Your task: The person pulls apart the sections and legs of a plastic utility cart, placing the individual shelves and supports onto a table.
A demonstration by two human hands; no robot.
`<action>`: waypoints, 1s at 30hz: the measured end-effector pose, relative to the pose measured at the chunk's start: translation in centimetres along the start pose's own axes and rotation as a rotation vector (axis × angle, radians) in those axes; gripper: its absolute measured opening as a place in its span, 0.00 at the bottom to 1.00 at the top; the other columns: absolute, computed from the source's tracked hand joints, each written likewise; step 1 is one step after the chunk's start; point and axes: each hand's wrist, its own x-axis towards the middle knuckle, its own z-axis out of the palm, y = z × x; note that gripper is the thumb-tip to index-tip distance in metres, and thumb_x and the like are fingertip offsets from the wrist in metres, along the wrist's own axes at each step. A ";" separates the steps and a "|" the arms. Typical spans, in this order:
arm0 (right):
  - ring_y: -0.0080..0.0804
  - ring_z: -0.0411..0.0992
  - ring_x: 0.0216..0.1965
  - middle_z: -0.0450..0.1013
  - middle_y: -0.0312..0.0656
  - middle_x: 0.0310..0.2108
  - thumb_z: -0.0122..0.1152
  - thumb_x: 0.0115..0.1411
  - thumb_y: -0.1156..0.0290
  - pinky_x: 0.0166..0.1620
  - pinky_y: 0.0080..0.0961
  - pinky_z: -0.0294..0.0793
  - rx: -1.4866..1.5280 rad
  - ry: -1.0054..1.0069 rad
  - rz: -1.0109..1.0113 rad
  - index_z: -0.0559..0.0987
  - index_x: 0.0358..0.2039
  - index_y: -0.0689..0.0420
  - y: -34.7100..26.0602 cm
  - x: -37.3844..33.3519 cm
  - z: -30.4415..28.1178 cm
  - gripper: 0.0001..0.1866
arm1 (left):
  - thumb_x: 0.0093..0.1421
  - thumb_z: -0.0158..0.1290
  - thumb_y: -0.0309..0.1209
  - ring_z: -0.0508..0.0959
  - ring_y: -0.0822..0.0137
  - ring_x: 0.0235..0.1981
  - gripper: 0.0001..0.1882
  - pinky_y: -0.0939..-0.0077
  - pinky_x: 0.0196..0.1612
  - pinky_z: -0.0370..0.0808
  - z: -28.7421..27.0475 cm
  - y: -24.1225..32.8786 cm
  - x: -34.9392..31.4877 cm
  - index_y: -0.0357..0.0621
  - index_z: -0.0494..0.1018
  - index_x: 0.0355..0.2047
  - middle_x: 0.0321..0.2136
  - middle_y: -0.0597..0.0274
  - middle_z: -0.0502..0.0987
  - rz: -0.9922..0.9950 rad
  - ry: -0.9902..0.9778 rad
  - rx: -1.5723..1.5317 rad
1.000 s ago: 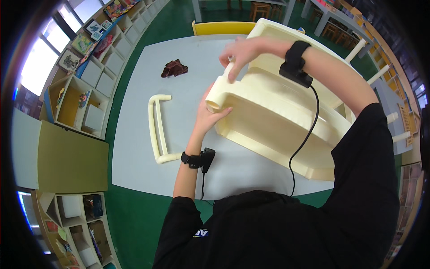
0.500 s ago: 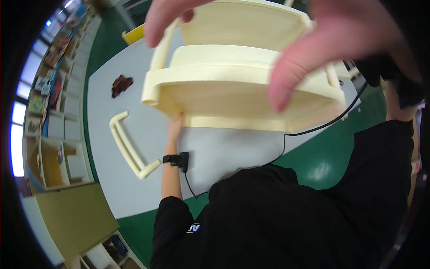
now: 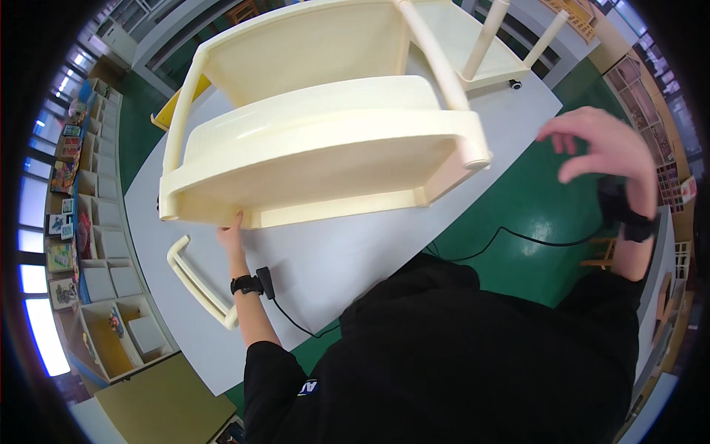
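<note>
Cream plastic, tiered, tray-type unit [image 3: 318,122] sat on the pale grey flat-topped bench [image 3: 310,277], ahead of the left hand [image 3: 231,237] and extending well to its right. The near tray's open side faced the wearer; one more tray lay beyond it, with round cream tubes at the sides.

Left hand: on the unit, at the left part of the near tray's lower edge. Thumb up against the edge, other fingers hidden under or behind it, so only part of the grip was readable. Looked like a hold on that edge.

Right hand: in the air, well right of the unit, touching nothing. Fingers bent, thumb apart from them, fairly wide gap, nothing held. Some blur. It showed against the glossy green floor [image 3: 540,285].

Cream tubular frame with bent ends [image 3: 196,287]: flat on the bench, left of the left hand, near the forearm, apart from the unit.

Cream flat panel with two upright tubes [image 3: 497,68]: far side of the bench, ahead of and left of the right hand. Small black castor [image 3: 515,85] at its near corner. Couldn't tell whether panel and unit were joined.

Black strap with a block [image 3: 251,283] on the left wrist, black strap [image 3: 629,222] on the right, thin black cable [image 3: 543,243] running from the latter.
</note>
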 end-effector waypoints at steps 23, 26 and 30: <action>0.34 0.57 0.55 0.64 0.36 0.49 0.67 0.34 0.46 0.58 0.49 0.48 -0.129 0.237 -0.765 0.71 0.47 0.48 14.6 29.2 27.6 0.38 | 0.42 0.58 0.37 0.67 0.57 0.47 0.26 0.59 0.52 0.56 19.5 35.5 -26.9 0.41 0.70 0.43 0.43 0.59 0.69 1.112 -0.028 0.488; 0.31 0.60 0.51 0.67 0.35 0.41 0.65 0.34 0.44 0.58 0.50 0.46 -0.130 0.212 -0.829 0.75 0.40 0.49 15.5 31.1 31.1 0.33 | 0.42 0.57 0.34 0.69 0.57 0.46 0.24 0.59 0.53 0.54 19.4 35.5 -27.0 0.42 0.70 0.42 0.42 0.60 0.70 1.116 -0.031 0.419; 0.31 0.63 0.47 0.69 0.34 0.33 0.62 0.35 0.41 0.58 0.52 0.47 -0.161 0.325 -0.924 0.76 0.31 0.50 14.4 29.9 30.2 0.29 | 0.42 0.54 0.31 0.70 0.60 0.45 0.19 0.54 0.56 0.48 18.3 34.9 -26.2 0.45 0.73 0.38 0.40 0.61 0.71 1.142 -0.119 0.387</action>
